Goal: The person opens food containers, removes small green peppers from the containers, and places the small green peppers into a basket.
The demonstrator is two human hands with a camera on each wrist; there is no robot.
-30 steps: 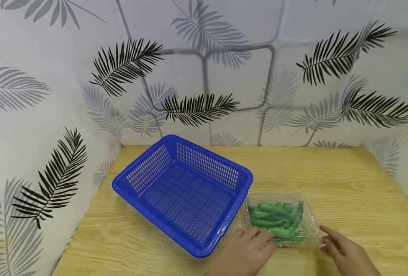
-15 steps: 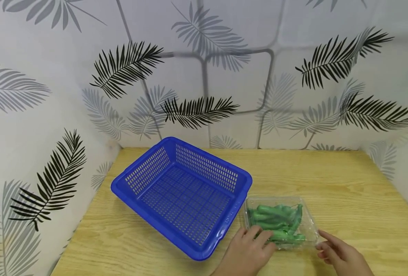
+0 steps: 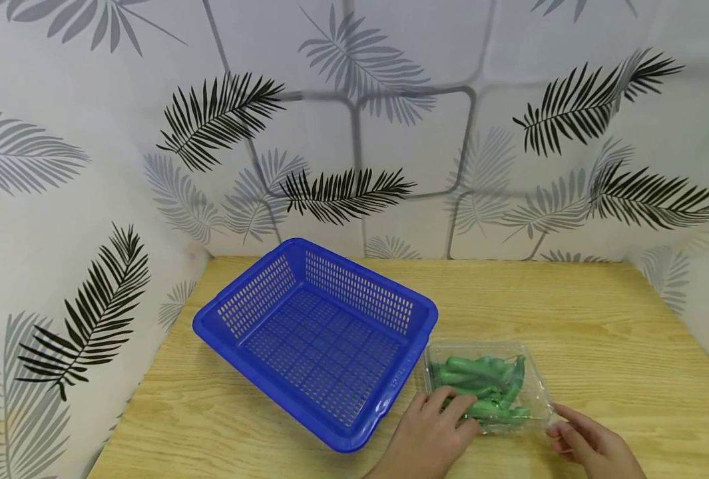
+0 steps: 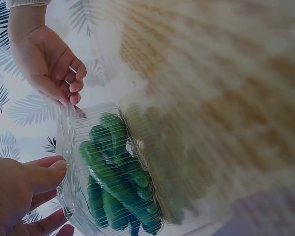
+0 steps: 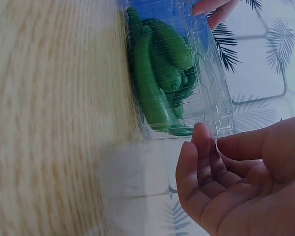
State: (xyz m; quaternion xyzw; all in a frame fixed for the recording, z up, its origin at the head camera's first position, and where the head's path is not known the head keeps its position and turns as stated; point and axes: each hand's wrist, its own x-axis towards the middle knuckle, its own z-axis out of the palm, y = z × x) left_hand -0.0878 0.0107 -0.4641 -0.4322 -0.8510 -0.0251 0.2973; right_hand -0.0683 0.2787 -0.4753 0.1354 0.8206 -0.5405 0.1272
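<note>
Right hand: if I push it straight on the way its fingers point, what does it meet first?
Most likely the clear plastic box: the right hand is right at its near right corner. Which part of it would take the push first is unclear.

Left hand fingers crept slightly farther over the clear box, gaps a bit wider. Right hand shifted slightly left at the near right corner. Head view tipped: table and wall lower in frame.
</note>
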